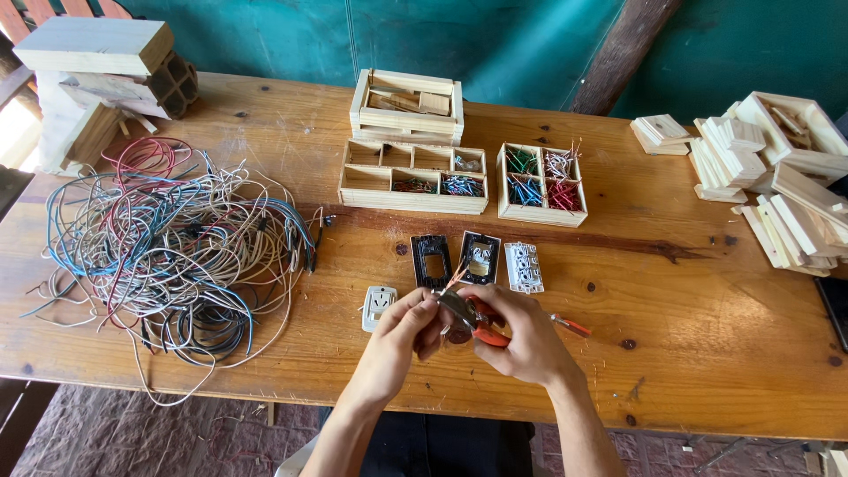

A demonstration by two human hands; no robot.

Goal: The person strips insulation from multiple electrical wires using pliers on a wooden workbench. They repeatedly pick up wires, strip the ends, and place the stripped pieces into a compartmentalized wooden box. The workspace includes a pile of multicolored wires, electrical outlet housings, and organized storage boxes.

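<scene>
My right hand (521, 334) grips orange-handled pliers (477, 320) above the wooden table's near edge. My left hand (402, 331) pinches a short piece of thin wire (454, 279) at the pliers' jaws; its far end sticks up toward the switch parts. Just beyond my hands lie a black frame (431, 261), a black switch module (480, 257) and a white switch piece (523, 267). A white socket (378, 306) rests beside my left hand.
A big tangle of coloured wires (172, 243) covers the table's left. Two compartment trays (412, 177) (540, 185) hold sorted wire bits, with a wooden box (407, 107) behind. Wooden blocks and boxes (768, 168) are stacked at right, more wood (97, 79) at back left.
</scene>
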